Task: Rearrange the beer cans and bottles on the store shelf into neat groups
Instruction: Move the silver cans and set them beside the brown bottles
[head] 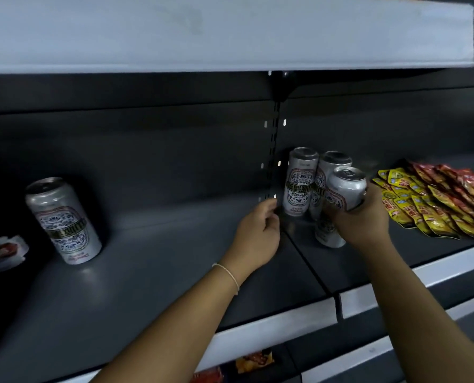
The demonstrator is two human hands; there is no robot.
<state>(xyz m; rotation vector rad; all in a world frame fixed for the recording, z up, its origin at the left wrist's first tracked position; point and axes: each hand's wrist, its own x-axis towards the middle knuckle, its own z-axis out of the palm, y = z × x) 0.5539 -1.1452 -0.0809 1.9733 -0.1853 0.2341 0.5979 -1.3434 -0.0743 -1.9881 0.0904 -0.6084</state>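
Right hand point(364, 217) grips a silver beer can point(346, 189) round its lower body, tilted, top leaning left and toward the camera. It's raised off the shelf point(152, 272), hard against the group: two upright cans at the back, back-left can point(299, 183) and back-right can point(332, 167). A fourth can point(327, 233) stands below and in front, mostly hidden by the hand. Can't tell whether the held can touches the ones behind it.

Left hand point(258, 233) holds nothing, fingers loosely curled, just left of the back-left can, near the shelf seam.

My read: step in hand is seating this can into the cluster. To do it well, bring it upright first, then lower it straight into the free slot on the right so it squares off the block. Going down tilted risks knocking the neighbours over. Left hand is well placed to steady the back-left can.

Stray can point(64, 219) stands alone, far left on the same shelf, well apart from the group; probably next to collect. A dark bottle with a red label point(0, 250) sits at the left edge, mostly in shadow.

Containers: none as such. The shelf also carries a fanned row of yellow and red snack packets point(434, 200) just right of the cans, so there's little room on that side. More packets point(255, 360) show on the shelf below.
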